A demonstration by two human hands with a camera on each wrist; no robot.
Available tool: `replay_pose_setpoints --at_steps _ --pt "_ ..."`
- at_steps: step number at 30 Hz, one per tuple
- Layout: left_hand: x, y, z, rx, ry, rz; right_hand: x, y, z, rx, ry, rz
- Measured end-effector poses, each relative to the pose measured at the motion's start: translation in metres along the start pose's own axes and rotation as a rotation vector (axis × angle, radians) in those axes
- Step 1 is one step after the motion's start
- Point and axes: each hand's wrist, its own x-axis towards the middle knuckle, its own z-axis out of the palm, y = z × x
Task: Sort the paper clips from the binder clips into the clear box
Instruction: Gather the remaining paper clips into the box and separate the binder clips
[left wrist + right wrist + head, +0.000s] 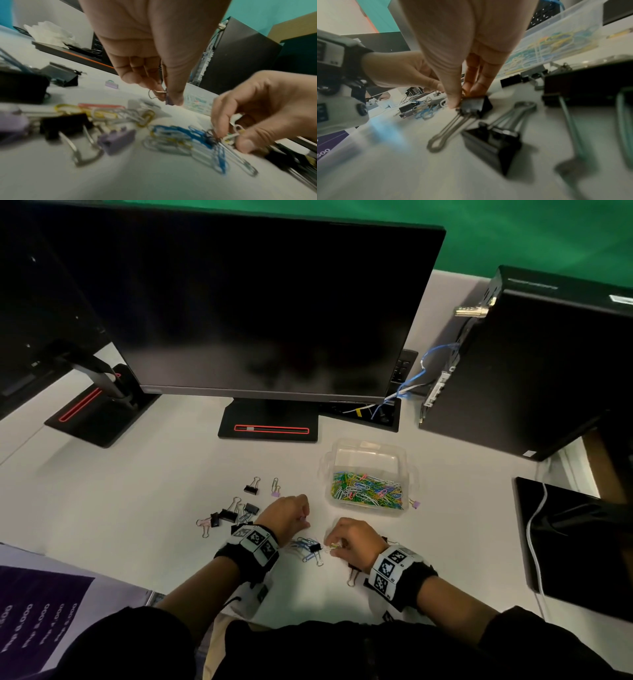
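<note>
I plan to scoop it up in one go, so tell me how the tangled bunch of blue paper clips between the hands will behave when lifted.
The blue paper clips look interlinked, so they would probably rise as a loose, dangling chain rather than singly. They are thin wire, likely very light. A black binder clip sits against them and may snag and come along.

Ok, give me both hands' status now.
Left hand: pinching a small purple binder clip by its wire handle.
Right hand: pinching paper clips just above the desk.
</note>
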Motion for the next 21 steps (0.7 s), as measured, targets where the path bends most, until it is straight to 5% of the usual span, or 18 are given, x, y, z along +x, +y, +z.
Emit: replay_pose_setpoints --at_steps 9,14,21 --pt "0.011 -0.028 -0.021 -0.011 0.159 -0.173 -0.002 0.004 -0.008 0.154 0.057 0.137" --pt "-0.001 -0.024 -0.018 0.021 0.195 -0.100 -0.001 0.006 -0.016 0.201 0.074 0.168" --pt "-0.025 -0.002 -0.007 0.060 -0.136 0.134 0.001 0.004 -0.056 0.236 0.276 0.138"
